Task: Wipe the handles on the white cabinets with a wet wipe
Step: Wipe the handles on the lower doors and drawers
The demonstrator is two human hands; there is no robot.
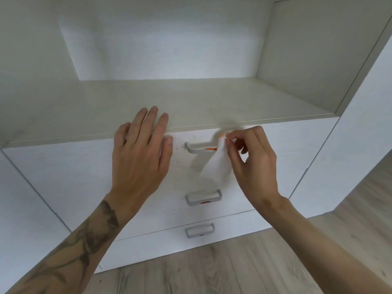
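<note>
A white cabinet with three stacked drawers fills the view. The top drawer's grey handle [197, 147] carries an orange-red smear near its right end. My right hand [252, 164] pinches a white wet wipe [216, 166] at that right end, and the wipe hangs down with an orange stain at its top. My left hand [142, 153] lies flat with straight fingers over the cabinet's top edge, left of the handle. The middle handle [203, 197] shows a red spot below it. The bottom handle [199, 230] has a small red mark too.
Above the drawers an open white shelf niche [169, 96] reaches back to a pale rear wall. A white side panel [360, 115] stands on the right. Light wooden flooring [233, 270] runs below the cabinet.
</note>
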